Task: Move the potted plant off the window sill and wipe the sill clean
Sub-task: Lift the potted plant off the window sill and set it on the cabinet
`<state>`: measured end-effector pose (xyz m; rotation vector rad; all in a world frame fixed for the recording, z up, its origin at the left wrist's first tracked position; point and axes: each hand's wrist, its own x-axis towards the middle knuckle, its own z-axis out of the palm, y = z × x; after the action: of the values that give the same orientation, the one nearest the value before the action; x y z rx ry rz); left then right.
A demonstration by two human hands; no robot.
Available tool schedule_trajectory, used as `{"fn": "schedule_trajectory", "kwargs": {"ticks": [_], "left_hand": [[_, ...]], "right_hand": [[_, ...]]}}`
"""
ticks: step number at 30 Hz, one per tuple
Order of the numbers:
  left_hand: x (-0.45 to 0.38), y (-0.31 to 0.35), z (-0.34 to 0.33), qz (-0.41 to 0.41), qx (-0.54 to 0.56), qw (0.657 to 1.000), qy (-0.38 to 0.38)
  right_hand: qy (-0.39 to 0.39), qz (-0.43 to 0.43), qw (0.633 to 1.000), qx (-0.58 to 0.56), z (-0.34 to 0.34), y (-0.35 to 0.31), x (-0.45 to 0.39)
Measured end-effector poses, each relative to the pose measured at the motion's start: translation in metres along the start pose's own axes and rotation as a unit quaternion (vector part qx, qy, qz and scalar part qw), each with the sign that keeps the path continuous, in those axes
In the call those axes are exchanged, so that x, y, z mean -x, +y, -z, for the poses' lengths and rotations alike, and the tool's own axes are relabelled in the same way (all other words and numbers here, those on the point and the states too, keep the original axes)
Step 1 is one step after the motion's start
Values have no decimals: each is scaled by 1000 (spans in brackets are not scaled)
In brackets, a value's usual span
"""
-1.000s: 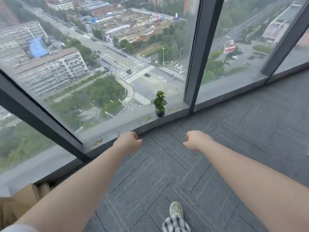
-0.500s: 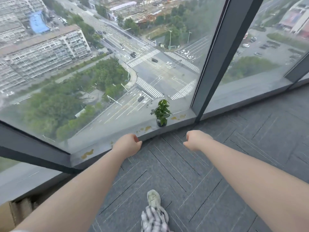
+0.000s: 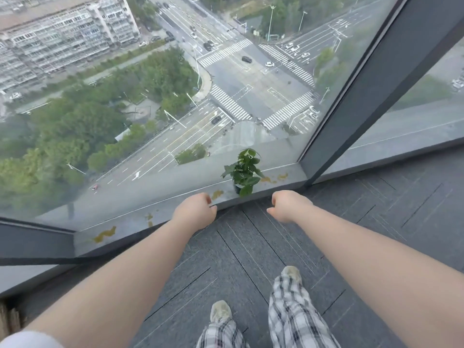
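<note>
We look down through a tall glass window (image 3: 175, 96) onto a street crossing far below, with one dark mullion (image 3: 371, 96) slanting up to the right. The grey carpeted floor (image 3: 351, 222) fills the near ground. Along the foot of the glass runs the grey window sill (image 3: 175, 209), its long axis going from lower left up to the right, ending at the mullion. We count about five yellowish stains (image 3: 105, 234) spread along it.

Our two bare forearms reach forward. Below them we see two legs in checked trousers (image 3: 288, 310) and two pale shoes (image 3: 221, 312) on the carpet.

Our left hand (image 3: 195, 212) is loosely curled, fingers bent in toward the palm, grasping nothing; it lies over the sill's front edge, though we cannot tell if it touches. Our right hand (image 3: 286, 205) is likewise loosely curled and empty, above the carpet just short of the sill.

One potted plant (image 3: 243, 172) stands upright on the sill, between and just beyond our hands, near the mullion. Its small dark pot (image 3: 237, 188) is mostly hidden by green leaves, one drooping over the sill's edge.
</note>
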<state>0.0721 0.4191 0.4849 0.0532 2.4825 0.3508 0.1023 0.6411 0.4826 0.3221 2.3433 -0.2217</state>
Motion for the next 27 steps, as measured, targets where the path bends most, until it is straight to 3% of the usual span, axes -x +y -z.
{"fn": "schedule_trajectory", "kwargs": {"ticks": [16, 27], "left_hand": [[-285, -41, -238, 3, 61, 997, 40], [-406, -40, -312, -33, 126, 987, 92]], "right_hand": [[25, 67, 996, 49, -150, 69, -340], [87, 159, 983, -12, -202, 86, -469]]}}
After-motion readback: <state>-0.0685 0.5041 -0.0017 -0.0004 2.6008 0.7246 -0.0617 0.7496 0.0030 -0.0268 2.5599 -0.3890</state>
